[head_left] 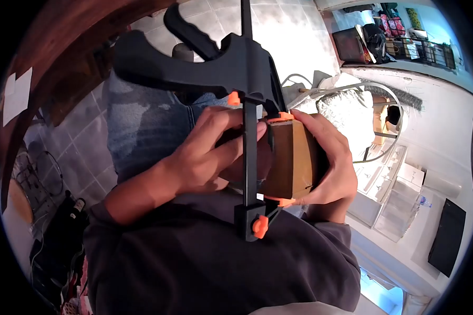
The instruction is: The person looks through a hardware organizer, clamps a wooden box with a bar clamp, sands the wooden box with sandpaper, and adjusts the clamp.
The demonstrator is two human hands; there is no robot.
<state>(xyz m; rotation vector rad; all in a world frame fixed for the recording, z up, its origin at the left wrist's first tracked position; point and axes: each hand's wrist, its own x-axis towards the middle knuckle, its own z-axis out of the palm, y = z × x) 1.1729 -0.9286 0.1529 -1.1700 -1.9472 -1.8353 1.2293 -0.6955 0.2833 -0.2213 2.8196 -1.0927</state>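
Observation:
A black bar clamp [251,71] with orange pads stands in front of my lap, its long bar running up and down in view. Between its pads sits a brown block [279,160] with angled faces and a dark right side. My right hand [335,165] wraps the block's right side, fingers near the upper pad and thumb near the lower one. From the left, my left hand [202,152] reaches with bent fingers behind the bar, pressing on the block's shaded left side. The bar partly hides those fingertips. Over my left forearm hangs the clamp's pistol handle [152,63].
A white cable [397,131] loops beside a bright, white-covered object [344,107] on the right. Drawers [381,181] and a dark flat panel [446,236] stand farther right. Grey tiles [84,136] cover the floor, and a black bag [60,244] lies lower left.

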